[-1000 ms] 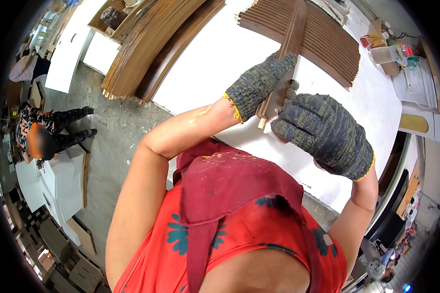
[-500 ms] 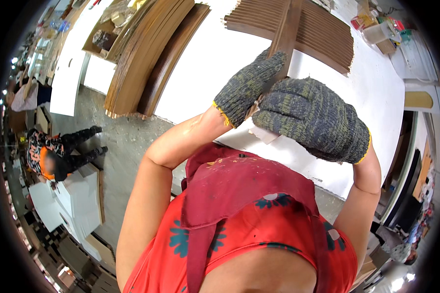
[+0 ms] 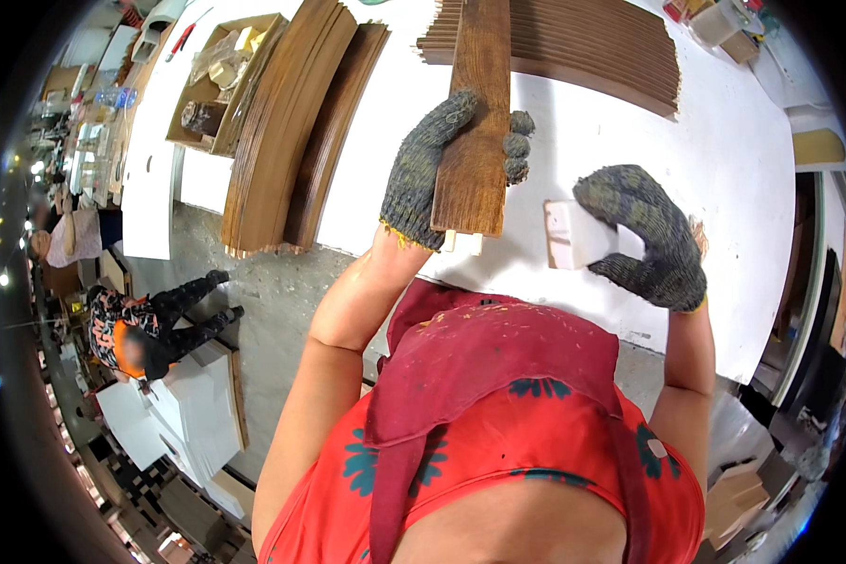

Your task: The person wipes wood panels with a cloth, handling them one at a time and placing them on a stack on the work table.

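A brown wooden slat with two pale tenons at its near end is held up over the white tabletop. My left hand, in a dark knitted glove, wraps round it from beneath, thumb on its broad face and fingertips showing past its right edge. To the right, my gloved right hand pinches a small white block between thumb and fingers. The block's left face looks brownish and worn, and it is apart from the slat.
Many similar brown slats lie side by side at the far side. Stacked brown boards and a cardboard box with odds and ends stand on the left. Containers sit far right. Another person is beyond the left.
The slat has turned to show its broad face, and my left hand has shifted slightly left. My right hand has moved away to the right, bringing the white block into plain view.
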### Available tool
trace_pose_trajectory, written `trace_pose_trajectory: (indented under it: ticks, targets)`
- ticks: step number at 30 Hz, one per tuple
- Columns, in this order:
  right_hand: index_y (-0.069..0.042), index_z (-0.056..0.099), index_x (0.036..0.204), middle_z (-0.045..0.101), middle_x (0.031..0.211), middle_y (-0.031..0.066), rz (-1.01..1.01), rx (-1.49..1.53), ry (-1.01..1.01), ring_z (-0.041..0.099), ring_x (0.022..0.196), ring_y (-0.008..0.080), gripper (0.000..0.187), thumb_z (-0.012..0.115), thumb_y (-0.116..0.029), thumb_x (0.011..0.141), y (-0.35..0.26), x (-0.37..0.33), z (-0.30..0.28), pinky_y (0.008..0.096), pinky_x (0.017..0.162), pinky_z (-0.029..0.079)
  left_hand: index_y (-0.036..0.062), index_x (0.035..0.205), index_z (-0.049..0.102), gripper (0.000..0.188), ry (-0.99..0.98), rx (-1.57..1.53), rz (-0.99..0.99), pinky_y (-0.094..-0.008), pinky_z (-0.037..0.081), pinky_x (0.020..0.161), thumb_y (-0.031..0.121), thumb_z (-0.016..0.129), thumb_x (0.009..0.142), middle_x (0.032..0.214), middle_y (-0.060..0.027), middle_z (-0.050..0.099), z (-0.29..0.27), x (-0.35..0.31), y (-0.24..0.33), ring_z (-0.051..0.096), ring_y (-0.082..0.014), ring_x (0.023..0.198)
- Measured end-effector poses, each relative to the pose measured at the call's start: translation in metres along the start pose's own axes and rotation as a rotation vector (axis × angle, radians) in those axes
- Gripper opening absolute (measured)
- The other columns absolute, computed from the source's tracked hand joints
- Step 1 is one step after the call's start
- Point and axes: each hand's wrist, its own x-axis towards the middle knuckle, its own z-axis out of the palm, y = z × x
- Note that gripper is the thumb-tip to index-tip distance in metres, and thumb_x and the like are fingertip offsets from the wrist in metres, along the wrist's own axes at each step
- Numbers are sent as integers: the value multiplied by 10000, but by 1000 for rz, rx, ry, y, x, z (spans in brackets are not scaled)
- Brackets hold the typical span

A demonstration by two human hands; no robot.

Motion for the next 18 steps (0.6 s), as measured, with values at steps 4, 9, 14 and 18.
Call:
trace_pose_trajectory:
  ticks: [4,9,14,18]
  targets:
    - [-51,579,1206,590,1220,128,109,92,114,536,1138,321,606,794,-256,679,0,0,25,414,984,408,-103,1270,415,497,61,-57,-99,-395,505,896,255,490,934,1143,-251,574,-1,6,-9,604,-308,1007]
    - [-58,569,1226,579,1235,132,106,74,111,547,1120,322,615,788,-236,680,-1,1,40,405,961,429,-144,1288,373,510,-10,-156,-107,-443,417,1028,204,470,929,1222,-301,520,-8,9,-16,534,-369,1148]
    - [-99,586,1225,611,1172,92,48,236,-23,571,1086,291,605,802,-210,670,-5,-16,36,391,943,448,-151,1279,381,487,7,-146,-27,-464,373,1071,152,482,912,1225,-311,511,-11,14,-18,514,-373,1171]
    - [-88,583,1225,598,1212,90,164,286,140,567,1102,256,613,803,-159,658,-3,-22,29,378,931,466,-155,1267,403,455,-20,48,100,-461,383,1061,118,465,908,1226,-292,522,0,9,-13,526,-360,1165]
